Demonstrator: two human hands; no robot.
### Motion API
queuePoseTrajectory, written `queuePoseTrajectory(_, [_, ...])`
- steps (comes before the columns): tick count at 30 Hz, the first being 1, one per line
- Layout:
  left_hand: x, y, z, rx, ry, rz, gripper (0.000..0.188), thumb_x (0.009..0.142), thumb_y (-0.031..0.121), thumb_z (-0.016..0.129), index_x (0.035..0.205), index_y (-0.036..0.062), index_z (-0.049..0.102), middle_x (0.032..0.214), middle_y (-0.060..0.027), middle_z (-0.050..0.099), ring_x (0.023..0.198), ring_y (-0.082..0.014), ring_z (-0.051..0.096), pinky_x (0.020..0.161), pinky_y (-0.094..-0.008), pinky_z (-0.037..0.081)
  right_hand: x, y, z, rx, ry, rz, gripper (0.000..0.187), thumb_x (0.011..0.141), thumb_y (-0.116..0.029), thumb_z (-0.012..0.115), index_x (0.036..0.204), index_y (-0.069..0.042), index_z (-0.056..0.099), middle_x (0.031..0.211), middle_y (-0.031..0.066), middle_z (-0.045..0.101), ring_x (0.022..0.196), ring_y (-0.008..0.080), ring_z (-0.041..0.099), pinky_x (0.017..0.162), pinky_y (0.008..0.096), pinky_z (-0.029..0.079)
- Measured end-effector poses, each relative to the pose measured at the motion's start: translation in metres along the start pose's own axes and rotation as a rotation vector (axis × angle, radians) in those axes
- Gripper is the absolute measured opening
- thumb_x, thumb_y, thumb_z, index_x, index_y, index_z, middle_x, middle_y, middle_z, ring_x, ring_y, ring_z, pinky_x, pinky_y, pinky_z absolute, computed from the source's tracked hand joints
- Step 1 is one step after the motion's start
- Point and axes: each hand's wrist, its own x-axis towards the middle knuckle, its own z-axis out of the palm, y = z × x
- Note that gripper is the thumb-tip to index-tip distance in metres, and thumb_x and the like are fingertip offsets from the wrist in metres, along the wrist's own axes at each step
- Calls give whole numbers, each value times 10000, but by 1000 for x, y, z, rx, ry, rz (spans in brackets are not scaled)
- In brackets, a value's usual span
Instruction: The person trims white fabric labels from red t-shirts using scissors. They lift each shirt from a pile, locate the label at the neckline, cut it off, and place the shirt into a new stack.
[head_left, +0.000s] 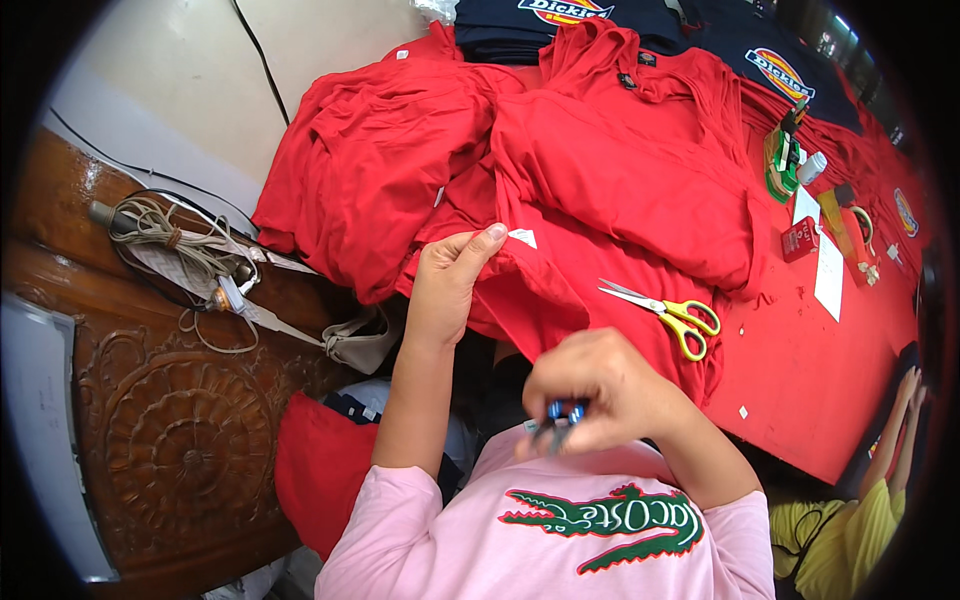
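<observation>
My left hand [450,285] pinches the edge of a red shirt [540,290] between thumb and fingers, beside a small white label [523,237]. The pinched cloth hangs down from the pile. Lower and to the right, my right hand [605,385] is curled around a small dark tool with shiny blue parts [558,412]; its exact kind is hard to make out. That hand stays apart from the cloth. Just beyond it, yellow-handled scissors [664,307] lie on the red fabric, blades pointing left.
More red shirts [390,160] are heaped ahead, with folded navy shirts [490,35] behind. On the red tabletop [770,370] at right are a green tape dispenser [780,165] and a small red box [800,240]. Coiled cable [170,235] lies left on carved wood [190,450]. Another person in yellow [850,540] sits lower right.
</observation>
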Motion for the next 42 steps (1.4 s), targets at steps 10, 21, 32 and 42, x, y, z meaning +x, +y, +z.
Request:
queuePoseTrajectory(10, [-4,8,9,-82,-19,-28,224,1066,168,670,1003,10,816,963,-42,803,870,-75,710,845,-253,533,2,48,-16,-627,516,63,300,886,-223,849,1052,-23,698,839,101,643,722,280,593,651,395,479])
queuePoseTrajectory(21, [-4,10,8,6,-90,26,230,1081,177,660,1103,9,814,999,-10,790,909,-30,665,853,-219,499,14,46,-13,-556,494,69,251,903,-239,840,1000,-35,731,742,84,596,651,246,551,606,389,450])
queuePoseTrajectory(32, [-5,9,11,-2,-74,9,222,1075,169,664,1088,7,815,1019,-32,798,921,-51,686,879,-234,511,9,46,-14,-376,470,196,240,920,-213,831,1024,-12,753,793,94,652,703,234,598,656,354,479])
queuePoseTrajectory(42, [-4,7,12,-13,-58,-16,193,1060,134,673,1059,6,817,1018,-49,806,924,-70,710,894,-247,526,7,41,-21,84,397,411,243,985,-181,789,1114,24,771,882,32,691,820,79,576,733,281,466])
